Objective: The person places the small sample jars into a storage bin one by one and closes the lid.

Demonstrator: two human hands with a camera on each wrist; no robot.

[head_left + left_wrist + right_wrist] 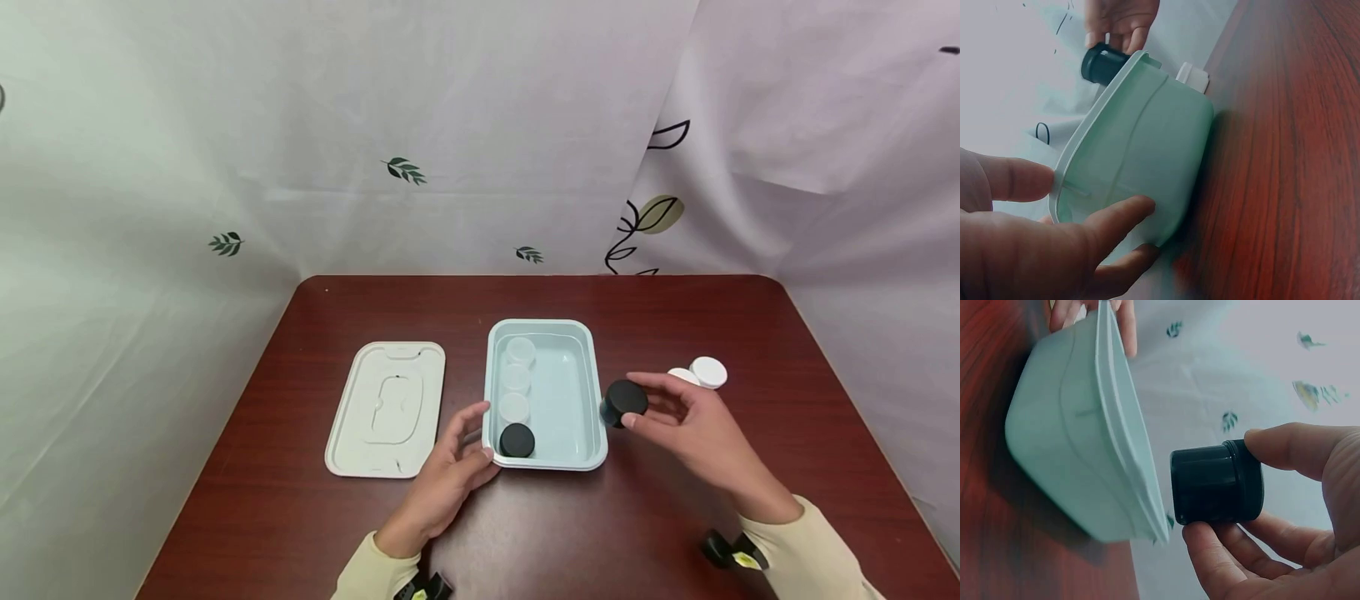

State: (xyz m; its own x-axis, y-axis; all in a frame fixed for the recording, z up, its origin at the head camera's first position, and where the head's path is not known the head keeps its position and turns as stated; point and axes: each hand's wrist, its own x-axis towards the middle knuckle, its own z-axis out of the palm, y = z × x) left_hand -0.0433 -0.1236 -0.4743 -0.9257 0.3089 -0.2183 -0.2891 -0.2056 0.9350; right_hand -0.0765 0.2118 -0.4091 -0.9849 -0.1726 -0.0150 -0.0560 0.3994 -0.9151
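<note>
My right hand [697, 429] holds a dark jar with a black lid [628, 400], its thumb and fingers pinching it just outside the right rim of a pale blue-green plastic tub [564, 400]. From the right wrist view, the held jar [1207, 484] lies sideways in that frame, lid toward the palm. At the tub's near left corner, my left hand [442, 483] grips the rim and outer wall with thumb and fingers. Inside the tub, along its left side, stand another black-lidded jar [517, 441] and a row of white-lidded jars [515, 408].
Left of the tub, a white rectangular lid [386, 408] lies flat on the dark red wooden table [525, 533]. Two white round-topped jars [708, 372] stand beyond the right hand, one partly hidden by it. A pale patterned cloth [480, 142] hangs behind the table.
</note>
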